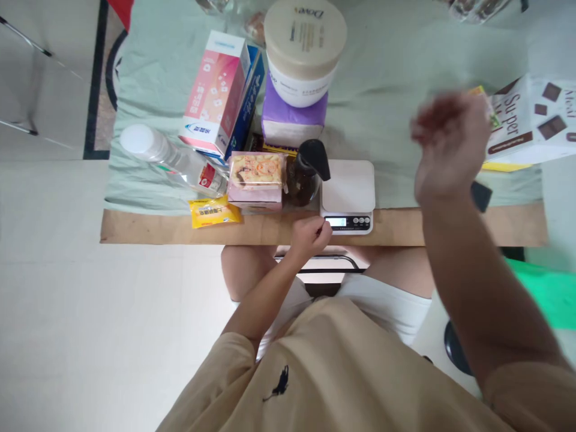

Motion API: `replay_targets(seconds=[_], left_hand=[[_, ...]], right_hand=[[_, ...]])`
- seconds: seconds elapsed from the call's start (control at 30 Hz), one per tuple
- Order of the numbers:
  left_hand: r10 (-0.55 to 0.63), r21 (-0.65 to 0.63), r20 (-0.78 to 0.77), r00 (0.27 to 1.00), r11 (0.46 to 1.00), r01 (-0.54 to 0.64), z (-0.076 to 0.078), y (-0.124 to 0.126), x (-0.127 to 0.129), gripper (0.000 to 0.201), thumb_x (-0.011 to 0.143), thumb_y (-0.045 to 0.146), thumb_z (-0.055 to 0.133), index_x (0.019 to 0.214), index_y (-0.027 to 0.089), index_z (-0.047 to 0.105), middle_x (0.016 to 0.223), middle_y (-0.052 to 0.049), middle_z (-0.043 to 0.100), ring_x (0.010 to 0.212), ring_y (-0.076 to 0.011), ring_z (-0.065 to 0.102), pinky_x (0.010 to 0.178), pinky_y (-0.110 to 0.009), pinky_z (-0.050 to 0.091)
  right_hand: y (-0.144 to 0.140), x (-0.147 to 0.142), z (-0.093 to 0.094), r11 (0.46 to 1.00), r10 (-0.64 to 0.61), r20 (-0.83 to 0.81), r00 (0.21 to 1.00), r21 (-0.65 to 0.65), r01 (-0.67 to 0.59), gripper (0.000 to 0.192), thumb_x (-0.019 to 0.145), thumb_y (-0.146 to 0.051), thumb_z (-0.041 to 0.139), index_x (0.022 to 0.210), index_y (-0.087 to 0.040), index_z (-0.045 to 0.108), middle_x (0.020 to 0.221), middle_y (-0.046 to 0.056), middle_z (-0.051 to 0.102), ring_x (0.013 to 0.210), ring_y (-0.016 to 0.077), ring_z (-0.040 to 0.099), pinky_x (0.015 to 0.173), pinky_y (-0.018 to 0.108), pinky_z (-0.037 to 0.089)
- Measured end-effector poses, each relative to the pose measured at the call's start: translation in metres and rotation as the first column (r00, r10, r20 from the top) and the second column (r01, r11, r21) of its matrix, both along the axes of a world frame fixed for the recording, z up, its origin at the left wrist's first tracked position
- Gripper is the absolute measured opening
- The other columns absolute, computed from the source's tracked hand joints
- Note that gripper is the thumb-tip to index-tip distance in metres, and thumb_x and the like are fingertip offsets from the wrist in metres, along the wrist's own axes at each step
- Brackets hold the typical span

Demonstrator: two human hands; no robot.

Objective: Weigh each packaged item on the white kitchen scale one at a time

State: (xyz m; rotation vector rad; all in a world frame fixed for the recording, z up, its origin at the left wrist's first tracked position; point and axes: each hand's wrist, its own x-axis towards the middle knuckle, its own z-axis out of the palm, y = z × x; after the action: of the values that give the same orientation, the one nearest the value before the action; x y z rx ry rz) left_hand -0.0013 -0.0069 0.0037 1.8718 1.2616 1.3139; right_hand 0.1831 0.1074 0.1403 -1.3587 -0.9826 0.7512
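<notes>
My left hand (311, 234) rests in a loose fist at the table's front edge, touching or nearly touching the left corner of a white kitchen scale (348, 186). Nothing shows in its fingers. The scale's plate is bare and its display appears to read 0. My right hand (451, 144) is raised over the right part of the table, its fingers smeared by motion. Just behind it shows a yellow and green package (494, 117), partly hidden; I cannot tell whether the hand touches it. A dark pump bottle (302, 180) stands left of the scale.
A Dove tub (300, 72) sits on a purple pack (293, 114). To the left are a pink box (215, 93), a blue box (246, 99), a clear bottle (180, 162), a wrapped snack (257, 172) and a yellow packet (215, 213). A white carton (535, 120) lies right.
</notes>
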Motion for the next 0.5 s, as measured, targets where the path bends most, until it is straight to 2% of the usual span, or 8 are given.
replay_targets(seconds=[0.03,0.07,0.1,0.17,0.23,0.33,0.43,0.5], left_hand=[[-0.001,0.009,0.003,1.0,1.0,0.001,0.001,0.0,0.0,0.043,0.092,0.017,0.051,0.057,0.018,0.027,0.05,0.004,0.03,0.048,-0.0056,0.029,0.051,-0.026,0.023],[-0.001,0.018,0.007,1.0,1.0,0.001,0.001,0.001,0.0,0.043,0.093,0.017,0.051,0.057,0.018,0.027,0.05,0.004,0.029,0.048,-0.0058,0.028,0.051,-0.027,0.023],[0.001,0.026,0.014,1.0,1.0,-0.001,0.002,0.001,0.001,0.043,0.093,0.017,0.05,0.057,0.018,0.026,0.049,0.004,0.029,0.048,-0.0059,0.027,0.051,-0.027,0.023],[0.015,0.037,0.03,0.999,0.999,-0.016,0.002,0.002,0.002,0.044,0.094,0.017,0.048,0.057,0.018,0.025,0.049,0.004,0.027,0.047,-0.0062,0.025,0.051,-0.028,0.023],[0.045,0.038,0.046,0.998,0.998,-0.047,0.003,0.002,0.004,0.045,0.095,0.017,0.047,0.057,0.018,0.023,0.048,0.004,0.024,0.047,-0.0061,0.023,0.051,-0.028,0.022],[0.1,0.029,0.055,0.993,0.994,-0.102,0.008,-0.001,0.012,0.046,0.097,0.016,0.044,0.057,0.018,0.02,0.048,0.005,0.019,0.045,-0.0056,0.02,0.049,-0.028,0.019],[0.087,0.041,0.032,0.996,0.995,-0.088,0.019,-0.002,0.03,0.046,0.097,0.015,0.042,0.058,0.019,0.018,0.049,0.005,0.017,0.045,-0.0058,0.019,0.049,-0.029,0.018],[0.021,0.061,-0.005,1.0,0.998,-0.02,0.028,0.0,0.047,0.045,0.095,0.016,0.045,0.058,0.019,0.02,0.049,0.004,0.02,0.046,-0.0062,0.021,0.05,-0.03,0.02]], right_hand=[[-0.024,0.015,-0.018,0.994,-0.105,-0.017,0.994,-0.023,0.105,0.029,0.09,-0.042,0.036,0.078,-0.018,0.048,0.073,-0.002,0.052,0.055,0.0006,0.047,0.055,0.016,0.038],[-0.05,0.028,-0.037,0.988,-0.144,-0.014,0.989,-0.063,0.143,0.032,0.087,-0.045,0.038,0.069,-0.019,0.039,0.058,-0.005,0.036,0.045,0.0016,0.03,0.047,0.018,0.028],[-0.075,0.04,-0.053,0.981,-0.163,-0.008,0.987,-0.11,0.161,0.035,0.086,-0.047,0.04,0.064,-0.02,0.034,0.052,-0.006,0.024,0.042,0.0032,0.023,0.044,0.02,0.021],[-0.119,0.059,-0.079,0.961,-0.206,0.015,0.978,-0.187,0.205,0.039,0.084,-0.047,0.045,0.061,-0.021,0.029,0.049,-0.006,0.02,0.042,0.0048,0.02,0.042,0.021,0.017],[-0.147,0.076,-0.094,0.939,-0.235,0.049,0.971,-0.248,0.24,0.04,0.085,-0.047,0.05,0.062,-0.021,0.03,0.05,-0.007,0.023,0.042,0.0053,0.022,0.041,0.02,0.017],[-0.155,0.098,-0.102,0.921,-0.236,0.087,0.968,-0.299,0.251,0.033,0.087,-0.048,0.049,0.071,-0.022,0.038,0.051,-0.009,0.025,0.04,0.0056,0.023,0.04,0.019,0.018],[-0.144,0.108,-0.102,0.927,-0.161,0.094,0.982,-0.328,0.183,0.02,0.081,-0.039,0.056,0.082,-0.021,0.048,0.062,-0.006,0.048,0.047,0.0062,0.045,0.048,0.02,0.038],[-0.137,0.105,-0.101,0.939,-0.068,0.094,0.993,-0.332,0.096,0.016,0.076,-0.031,0.058,0.087,-0.02,0.053,0.079,-0.002,0.063,0.062,0.0084,0.061,0.065,0.025,0.054]])
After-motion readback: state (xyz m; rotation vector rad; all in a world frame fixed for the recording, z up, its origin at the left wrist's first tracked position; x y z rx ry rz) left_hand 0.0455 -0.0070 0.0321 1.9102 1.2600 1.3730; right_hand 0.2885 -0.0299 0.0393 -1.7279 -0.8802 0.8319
